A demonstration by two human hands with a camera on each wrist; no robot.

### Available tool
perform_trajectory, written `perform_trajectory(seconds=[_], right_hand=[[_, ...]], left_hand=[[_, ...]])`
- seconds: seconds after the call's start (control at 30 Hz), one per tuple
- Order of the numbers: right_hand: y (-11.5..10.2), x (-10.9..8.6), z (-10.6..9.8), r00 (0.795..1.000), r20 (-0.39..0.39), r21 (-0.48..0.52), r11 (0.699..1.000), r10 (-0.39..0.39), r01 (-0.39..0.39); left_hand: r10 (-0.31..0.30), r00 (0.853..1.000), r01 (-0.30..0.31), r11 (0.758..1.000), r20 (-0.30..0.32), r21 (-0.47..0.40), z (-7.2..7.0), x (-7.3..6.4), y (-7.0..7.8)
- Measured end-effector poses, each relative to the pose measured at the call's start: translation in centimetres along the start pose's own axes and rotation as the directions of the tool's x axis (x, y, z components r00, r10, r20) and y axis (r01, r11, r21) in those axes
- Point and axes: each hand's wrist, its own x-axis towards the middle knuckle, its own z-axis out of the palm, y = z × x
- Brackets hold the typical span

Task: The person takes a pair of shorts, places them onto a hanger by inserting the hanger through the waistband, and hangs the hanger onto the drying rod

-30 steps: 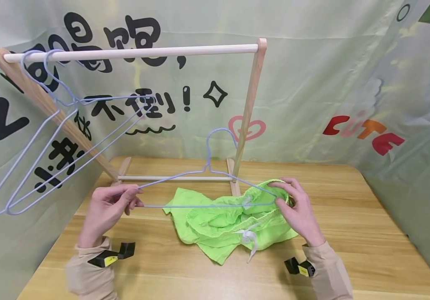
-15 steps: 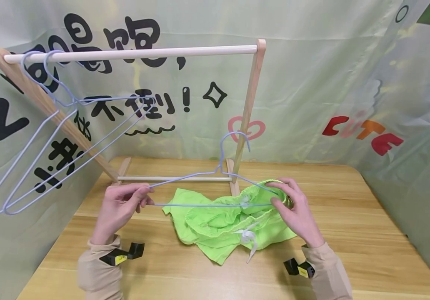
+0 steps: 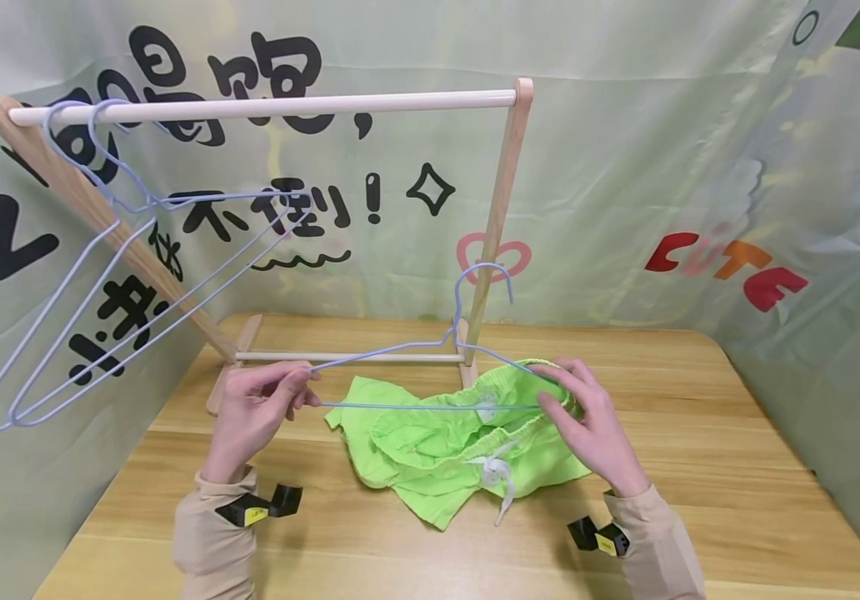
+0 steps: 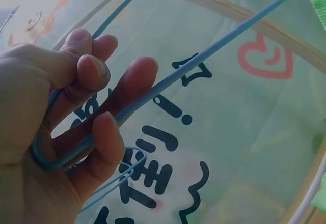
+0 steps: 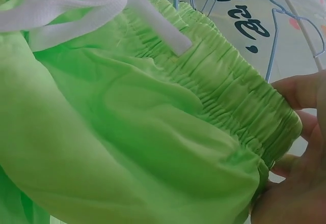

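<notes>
Left of the green shorts [image 3: 460,450] on the tabletop [image 3: 700,433], the left hand [image 3: 256,415] curls a loose grip round the blue hanger [image 3: 430,407] spanning them, as the right hand [image 3: 591,427] pinches their waistband [image 5: 229,81], apparently to spread it.

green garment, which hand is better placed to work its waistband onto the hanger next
Probably the right hand: it holds the waistband at one end of the hanger. The left hand grips the other end, not the garment.
</notes>
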Motion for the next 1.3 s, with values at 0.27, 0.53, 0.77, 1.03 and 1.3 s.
perform_trajectory(seconds=[0.27, 0.53, 0.77, 1.03, 1.3], right_hand=[[-0.2, -0.1, -0.1, 1.000, 0.025, 0.042, 0.999, -0.002, 0.000], [0.0, -0.1, -0.2, 0.996, -0.036, 0.161, 0.983, -0.088, 0.092], [0.2, 0.1, -0.3, 0.992, -0.038, 0.120, 0.985, -0.118, 0.121], [0.3, 0.1, -0.4, 0.985, -0.073, 0.104, 0.981, -0.158, 0.165], [0.1, 0.2, 0.0, 0.967, -0.153, 0.123, 0.968, -0.201, 0.221]], left_hand=[[0.006, 0.998, -0.012, 0.996, -0.068, -0.089, 0.4, 0.2, 0.1], [-0.022, 0.997, 0.021, 0.999, -0.075, -0.025, 0.5, 0.2, -0.2], [-0.013, 0.997, 0.006, 0.996, -0.082, -0.092, 1.1, 0.3, -0.5], [-0.017, 0.999, 0.013, 0.992, -0.034, -0.122, 2.5, 0.4, -1.0], [0.014, 1.000, -0.011, 0.982, 0.012, -0.186, 3.8, 0.7, -1.2]])
